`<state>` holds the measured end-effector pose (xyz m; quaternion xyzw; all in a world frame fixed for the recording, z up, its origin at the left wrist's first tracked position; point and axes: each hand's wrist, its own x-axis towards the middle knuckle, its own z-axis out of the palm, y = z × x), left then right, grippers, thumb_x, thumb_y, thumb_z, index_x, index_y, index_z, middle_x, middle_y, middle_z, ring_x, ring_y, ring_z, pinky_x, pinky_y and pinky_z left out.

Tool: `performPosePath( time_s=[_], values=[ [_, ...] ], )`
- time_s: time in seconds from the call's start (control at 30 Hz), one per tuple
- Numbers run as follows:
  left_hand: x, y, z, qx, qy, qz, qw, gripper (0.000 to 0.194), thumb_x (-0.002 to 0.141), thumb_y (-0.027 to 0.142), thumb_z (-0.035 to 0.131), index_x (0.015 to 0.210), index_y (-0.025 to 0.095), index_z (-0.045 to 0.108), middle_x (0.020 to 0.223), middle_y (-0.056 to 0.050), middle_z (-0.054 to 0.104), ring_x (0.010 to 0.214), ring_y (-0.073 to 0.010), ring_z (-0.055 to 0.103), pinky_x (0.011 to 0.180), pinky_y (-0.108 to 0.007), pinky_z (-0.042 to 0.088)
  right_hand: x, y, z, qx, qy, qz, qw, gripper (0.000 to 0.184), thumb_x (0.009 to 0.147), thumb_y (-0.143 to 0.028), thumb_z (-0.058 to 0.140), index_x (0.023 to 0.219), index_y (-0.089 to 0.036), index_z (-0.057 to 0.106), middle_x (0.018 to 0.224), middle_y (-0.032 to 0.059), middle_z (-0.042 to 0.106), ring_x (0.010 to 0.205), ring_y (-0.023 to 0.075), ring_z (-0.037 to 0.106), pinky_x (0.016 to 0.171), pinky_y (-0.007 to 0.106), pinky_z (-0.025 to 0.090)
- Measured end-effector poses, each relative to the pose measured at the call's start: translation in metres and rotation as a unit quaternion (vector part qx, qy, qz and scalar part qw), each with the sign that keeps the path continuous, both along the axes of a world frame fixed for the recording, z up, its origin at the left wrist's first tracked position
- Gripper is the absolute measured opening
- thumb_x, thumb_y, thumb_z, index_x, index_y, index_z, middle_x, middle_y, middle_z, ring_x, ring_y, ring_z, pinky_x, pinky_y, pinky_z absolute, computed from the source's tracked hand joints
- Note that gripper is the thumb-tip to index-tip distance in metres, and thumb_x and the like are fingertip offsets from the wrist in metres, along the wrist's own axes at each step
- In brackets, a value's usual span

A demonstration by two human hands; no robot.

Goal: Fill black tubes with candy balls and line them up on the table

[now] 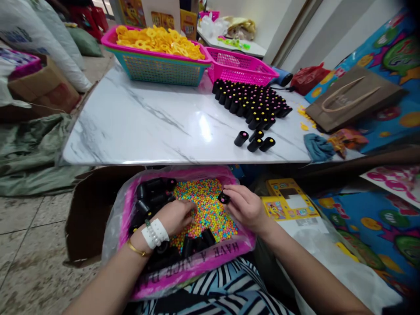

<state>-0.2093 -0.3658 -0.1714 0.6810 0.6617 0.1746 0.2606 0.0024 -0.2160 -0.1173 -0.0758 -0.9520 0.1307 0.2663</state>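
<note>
A pink basket (241, 245) lined with clear plastic rests at my lap, holding a bed of small multicoloured balls (210, 205). Black cylinders (152, 188) lie heaped along its left side, and more lie at its near edge. Over the right part of the balls, my right hand (246, 204) grips a small black cylinder (223, 198) with a pink dot on its end. My left hand (177, 217) is down at the balls with its fingers curled together; whatever is in them is hidden.
On the marble-patterned table (157, 127), rows of upright black cylinders (249, 98) stand at the right. Behind them are an empty pink basket (243, 65) and a basket of yellow plastic pieces (160, 41). A brown paper bag (354, 98) leans at the right.
</note>
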Motion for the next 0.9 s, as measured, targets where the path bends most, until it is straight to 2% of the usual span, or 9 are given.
performPosePath(
  time_s=[0.07,0.2,0.37,0.43,0.57,0.7,0.77,0.83,0.9],
  values=[
    [0.0,0.001,0.001,-0.015,0.002,-0.006,1.0,0.024,0.084,0.024,0.058,0.106,0.02,0.064,0.094,-0.007,0.07,0.084,-0.0213,0.066,0.075,-0.029,0.048,0.002,0.002,-0.004,0.033,-0.003,-0.009,0.999,0.04,0.082,-0.006,0.056,0.12,-0.018,0.058,0.115,0.0131,0.064,0.106,0.0233,0.061,0.091,0.041,0.054],
    [0.002,0.003,0.003,-0.033,0.011,-0.007,0.999,0.027,0.084,0.024,0.057,0.11,0.019,0.064,0.098,-0.008,0.07,0.09,-0.0243,0.066,0.079,-0.032,0.049,0.003,0.005,-0.01,0.027,0.012,-0.035,0.999,0.04,0.082,-0.006,0.056,0.119,-0.02,0.059,0.114,0.0115,0.064,0.105,0.0229,0.06,0.089,0.041,0.054],
    [0.001,0.002,0.002,-0.038,0.009,-0.005,0.999,0.027,0.084,0.024,0.058,0.11,0.018,0.064,0.099,-0.008,0.07,0.088,-0.0234,0.066,0.078,-0.032,0.049,0.003,0.005,-0.013,-0.003,0.025,-0.065,0.998,0.036,0.082,-0.007,0.056,0.114,-0.022,0.062,0.112,0.0106,0.063,0.104,0.0224,0.059,0.09,0.041,0.053],
    [0.001,0.001,0.0,-0.035,0.011,-0.006,0.999,0.027,0.084,0.024,0.059,0.11,0.018,0.064,0.099,-0.008,0.07,0.087,-0.0236,0.066,0.078,-0.033,0.049,0.001,0.002,-0.013,-0.045,0.031,-0.076,0.996,0.032,0.081,-0.008,0.058,0.11,-0.021,0.063,0.109,0.0097,0.064,0.103,0.0217,0.06,0.09,0.04,0.052],
    [0.0,0.001,-0.001,-0.031,0.009,-0.01,0.999,0.027,0.085,0.026,0.059,0.111,0.018,0.064,0.097,-0.007,0.07,0.088,-0.0239,0.065,0.079,-0.033,0.049,-0.003,-0.007,-0.012,-0.197,0.008,-0.101,0.975,0.027,0.08,-0.013,0.063,0.105,-0.022,0.062,0.099,0.0047,0.065,0.092,0.0177,0.064,0.083,0.033,0.054],
    [0.001,0.003,0.002,-0.01,-0.003,-0.001,1.0,0.025,0.088,0.027,0.057,0.111,0.018,0.063,0.096,-0.007,0.067,0.089,-0.0219,0.064,0.079,-0.031,0.049,-0.005,-0.012,-0.01,-0.253,0.026,-0.113,0.96,0.025,0.077,-0.014,0.066,0.101,-0.022,0.063,0.1,0.0046,0.065,0.096,0.0184,0.063,0.088,0.035,0.052],
    [0.001,0.003,0.004,0.042,0.008,0.033,0.999,0.024,0.091,0.028,0.052,0.109,0.017,0.063,0.098,-0.008,0.065,0.091,-0.0215,0.061,0.081,-0.032,0.049,-0.004,-0.013,-0.009,-0.332,0.045,-0.123,0.934,0.025,0.076,-0.02,0.069,0.1,-0.022,0.062,0.099,0.0046,0.065,0.093,0.0182,0.064,0.087,0.034,0.054],
    [-0.002,0.002,0.007,0.118,0.044,0.092,0.988,0.024,0.094,0.03,0.047,0.106,0.016,0.063,0.1,-0.01,0.063,0.095,-0.0228,0.058,0.088,-0.035,0.047,0.0,-0.008,-0.004,-0.425,0.076,-0.134,0.892,0.03,0.074,-0.026,0.074,0.1,-0.022,0.06,0.097,0.004,0.065,0.088,0.0175,0.066,0.082,0.033,0.056],
    [-0.006,0.001,0.01,0.175,0.096,0.153,0.968,0.026,0.094,0.032,0.046,0.103,0.016,0.063,0.101,-0.011,0.063,0.098,-0.0253,0.055,0.092,-0.039,0.044,0.007,0.003,0.003,-0.454,0.129,-0.153,0.868,0.034,0.071,-0.031,0.077,0.1,-0.022,0.061,0.097,0.0039,0.065,0.088,0.0179,0.065,0.082,0.033,0.056]
  ],
)
